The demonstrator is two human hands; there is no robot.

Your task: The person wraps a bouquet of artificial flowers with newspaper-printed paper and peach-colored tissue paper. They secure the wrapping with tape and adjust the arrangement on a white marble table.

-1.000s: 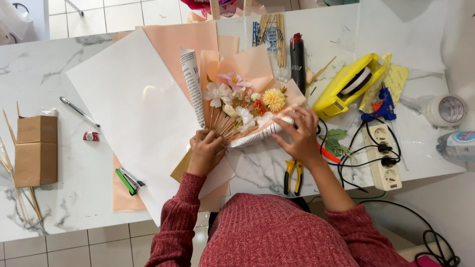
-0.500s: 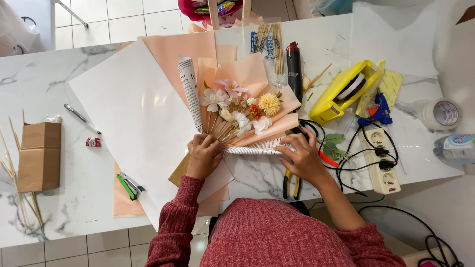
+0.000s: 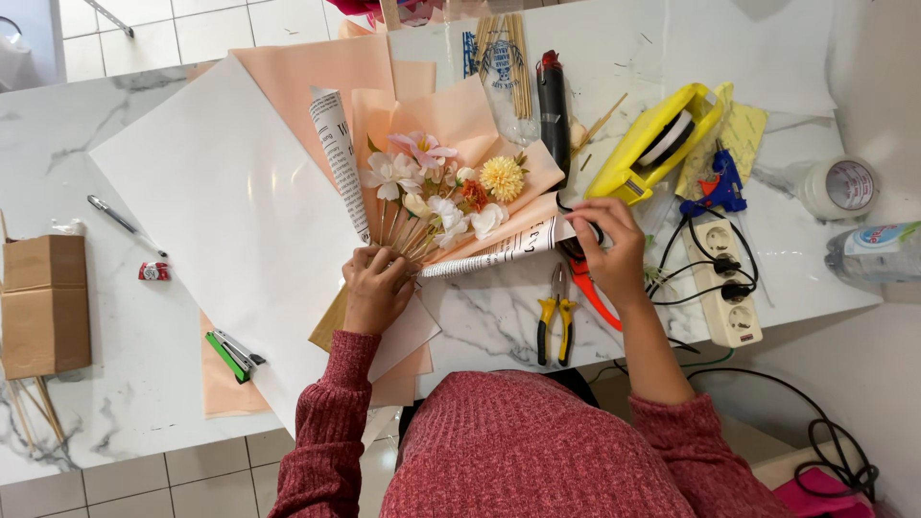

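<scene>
A small bouquet of artificial flowers (image 3: 451,192) lies on peach wrapping paper (image 3: 307,86) with newsprint paper (image 3: 499,254) folded along its right side. My left hand (image 3: 376,291) grips the bunched stems at the bottom of the bouquet. My right hand (image 3: 606,247) is just past the newsprint's right end. Its fingers are curled on the black loops of red-and-black scissors (image 3: 595,297) lying on the marble table (image 3: 499,317). A large white paper sheet (image 3: 230,211) lies under everything on the left.
Yellow pliers (image 3: 554,321) lie between my hands. At right are a yellow tape dispenser (image 3: 657,144), blue glue gun (image 3: 720,187), power strip (image 3: 731,288), tape roll (image 3: 839,187) and bottle (image 3: 878,251). At left are a green stapler (image 3: 230,353), pen (image 3: 125,225) and cardboard box (image 3: 43,302).
My right hand has left the newsprint wrap and moved right to the scissors. My left hand has stayed on the stems.
</scene>
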